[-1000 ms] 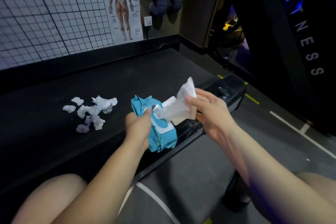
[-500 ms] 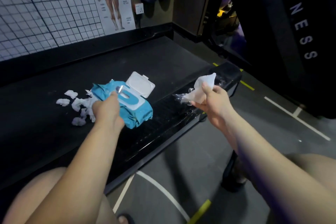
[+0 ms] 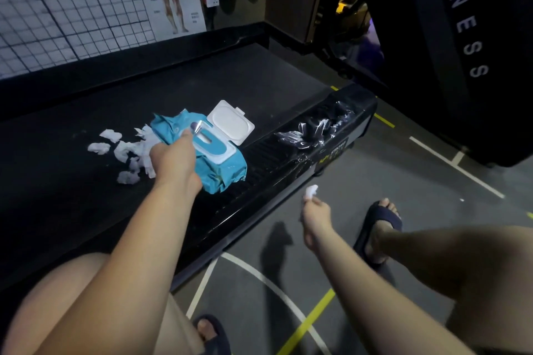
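**On treadmill (image 3: 259,81): pack (image 3: 222,167). In R hand (image 3: 315,217): wipe (image 3: 311,191).**

Lies w/ lid (image 3: 230,121) flipped open, scraps (image 3: 124,150) just beside. Gripped at near edge by L hand (image 3: 173,160), curled round. Pinched balled-up btw R thumb & fingertips, off to the side.

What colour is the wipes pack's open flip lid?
White lid, on the wipes pack; head view shows it best.

The blue wipes pack (image 3: 220,166) lies crumpled on the treadmill belt (image 3: 259,75), its white lid (image 3: 230,121) flipped open toward the far right. A small balled wipe (image 3: 311,191) sits pinched in the right hand (image 3: 315,217), near right.
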Available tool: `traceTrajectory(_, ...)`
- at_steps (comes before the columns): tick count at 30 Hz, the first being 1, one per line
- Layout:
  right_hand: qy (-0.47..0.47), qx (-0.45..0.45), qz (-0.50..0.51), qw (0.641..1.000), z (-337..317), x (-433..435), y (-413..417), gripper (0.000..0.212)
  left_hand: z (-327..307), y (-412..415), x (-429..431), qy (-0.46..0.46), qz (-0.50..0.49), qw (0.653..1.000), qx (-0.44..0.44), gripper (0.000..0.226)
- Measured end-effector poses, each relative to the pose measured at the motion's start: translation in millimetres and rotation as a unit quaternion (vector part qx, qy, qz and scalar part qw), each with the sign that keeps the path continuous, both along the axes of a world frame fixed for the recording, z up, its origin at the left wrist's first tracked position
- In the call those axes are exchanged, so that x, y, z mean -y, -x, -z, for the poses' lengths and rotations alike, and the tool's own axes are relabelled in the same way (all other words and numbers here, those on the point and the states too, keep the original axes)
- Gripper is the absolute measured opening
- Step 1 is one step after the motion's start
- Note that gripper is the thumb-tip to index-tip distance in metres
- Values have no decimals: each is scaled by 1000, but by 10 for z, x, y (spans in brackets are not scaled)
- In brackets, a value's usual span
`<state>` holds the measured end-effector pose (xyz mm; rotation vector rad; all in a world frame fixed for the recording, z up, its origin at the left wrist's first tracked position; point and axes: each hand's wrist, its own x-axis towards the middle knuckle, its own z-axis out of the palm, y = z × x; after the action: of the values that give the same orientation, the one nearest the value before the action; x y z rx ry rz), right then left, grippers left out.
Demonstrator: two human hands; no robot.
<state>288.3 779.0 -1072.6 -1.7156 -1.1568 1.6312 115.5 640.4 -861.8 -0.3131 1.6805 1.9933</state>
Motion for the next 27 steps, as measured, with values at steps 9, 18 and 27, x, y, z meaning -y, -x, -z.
traceTrajectory(9,26,-151,-4,988,-103,558,902,89,271,113,-144,15,33,999,9,39)
traceTrajectory(18,-27,-90,52,994,-21,-338,978,70,604,267,-465,21,72,997,20,38)
traceTrajectory(27,40,-134,137,981,198,-1121,704,61,712,361,-692,12,108,993,35,29)
